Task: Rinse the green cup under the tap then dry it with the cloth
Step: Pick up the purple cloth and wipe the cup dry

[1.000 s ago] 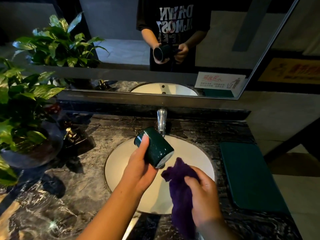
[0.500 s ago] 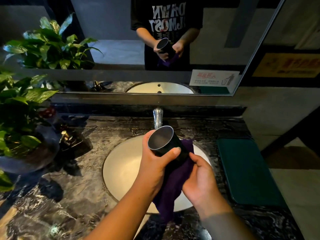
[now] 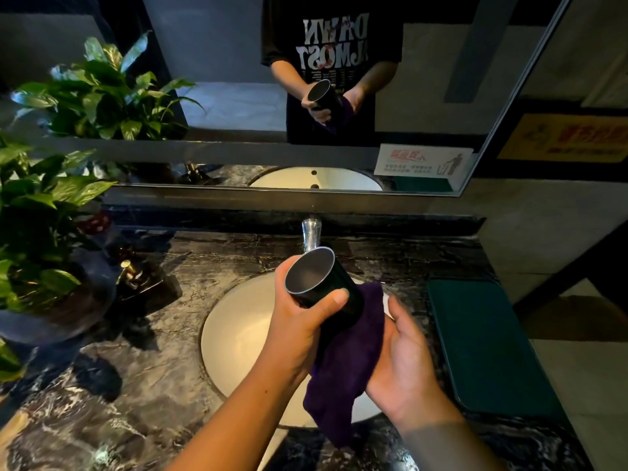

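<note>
cup [image 3: 326, 287] now mouth-up, was base-up | left hand [image 3: 299, 321] clamped on cup | right hand [image 3: 404, 355] apparently presses cloth [image 3: 343, 368] at cup's 5 o'clock | over sink [image 3: 238, 334]

My left grip [image 3: 299, 321] covers one side of the green cup [image 3: 326, 287], and its base is buried in the purple cloth [image 3: 343, 368]. My right grip [image 3: 404, 362] has its fingers tucked behind that cloth. The tap [image 3: 311, 232] shows only its spout. The potted plant [image 3: 37, 212] runs off the left edge.
</note>
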